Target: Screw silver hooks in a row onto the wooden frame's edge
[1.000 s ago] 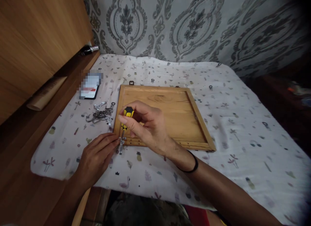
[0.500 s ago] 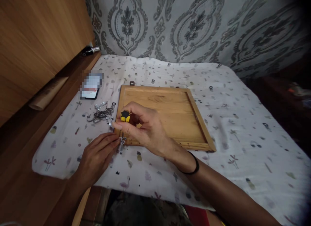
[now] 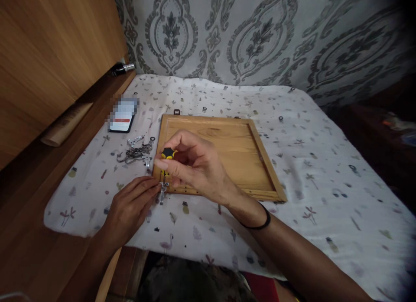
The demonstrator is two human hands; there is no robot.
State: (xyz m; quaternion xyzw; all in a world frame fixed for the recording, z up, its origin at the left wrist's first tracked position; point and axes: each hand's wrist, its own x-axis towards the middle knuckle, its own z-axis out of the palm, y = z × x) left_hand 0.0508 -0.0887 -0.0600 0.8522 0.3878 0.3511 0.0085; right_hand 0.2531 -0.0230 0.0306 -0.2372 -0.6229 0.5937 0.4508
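Observation:
My right hand [image 3: 198,167] grips a yellow and black screwdriver [image 3: 168,154] between thumb and fingers, its shaft pointing down. The shaft's lower end meets a small silver metal fitting [image 3: 163,191] at the near left corner of a framed wooden panel [image 3: 221,154]. Fingers pressed together, my left hand [image 3: 131,206] pinches that fitting from the left side; the thumb is hidden. The fitting's long arm sticks out past the panel's near edge. Close by, left of the panel, lies another silver fitting [image 3: 147,162].
A tangled dark chain [image 3: 134,153] and one more silver fitting [image 3: 135,140] lie left of the panel. Farther back is a phone [image 3: 121,120]. A patterned white cloth [image 3: 325,172] covers the surface. A wooden cabinet [image 3: 58,42] borders the left, with rolled paper [image 3: 66,124] below it.
The screwdriver handle has turned a little and now stands more upright in my right hand. The fingers of that hand have shifted slightly around it. My left hand stays in place.

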